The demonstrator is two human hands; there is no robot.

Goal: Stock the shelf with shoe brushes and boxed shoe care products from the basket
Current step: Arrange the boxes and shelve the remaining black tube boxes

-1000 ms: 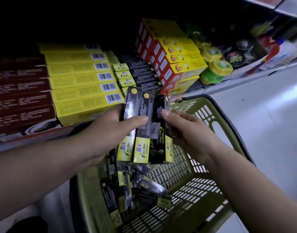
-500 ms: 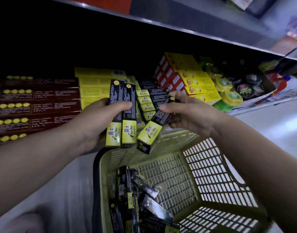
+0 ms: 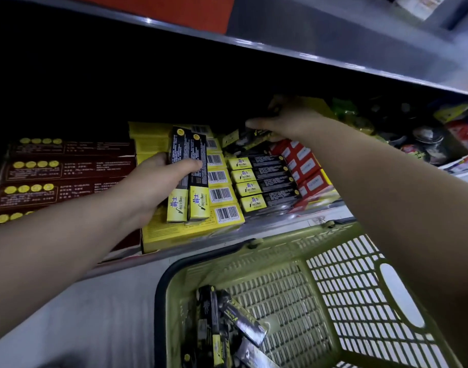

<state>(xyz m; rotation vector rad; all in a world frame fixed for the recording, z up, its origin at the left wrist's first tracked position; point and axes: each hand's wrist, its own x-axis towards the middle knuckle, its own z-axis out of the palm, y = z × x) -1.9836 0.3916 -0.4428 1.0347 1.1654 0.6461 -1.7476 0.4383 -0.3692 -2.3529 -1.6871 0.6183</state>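
Head view: my left hand (image 3: 158,187) is closed around two black-and-yellow boxes (image 3: 189,179), held side by side and upright with their yellow ends down, thumb across their fronts. These two boxes hang in front of the stack of yellow barcoded cartons (image 3: 222,193) at the front edge of the shelf (image 3: 285,221). My right hand (image 3: 288,122) reaches deeper into the shelf and grips one more black-and-yellow box (image 3: 247,139), which lies tilted just above the stacked row of matching boxes (image 3: 264,183); whether it touches that row cannot be told. Dark red cartons with gold discs (image 3: 68,172) fill the shelf to the left of the yellow cartons. Red-and-white boxes (image 3: 305,168) stand just to the right of the matching row, and round tins (image 3: 426,143) sit further right, blurred. An upper shelf board (image 3: 320,41) overhangs the bay. Below the shelf edge, the olive-green basket (image 3: 360,301) stands between my forearms, its mesh floor mostly bare. Remaining black-and-yellow boxes (image 3: 224,328) lie jumbled in the basket's near left corner, some flat and some leaning on one another. Grey floor (image 3: 81,314) shows to the left of the basket.
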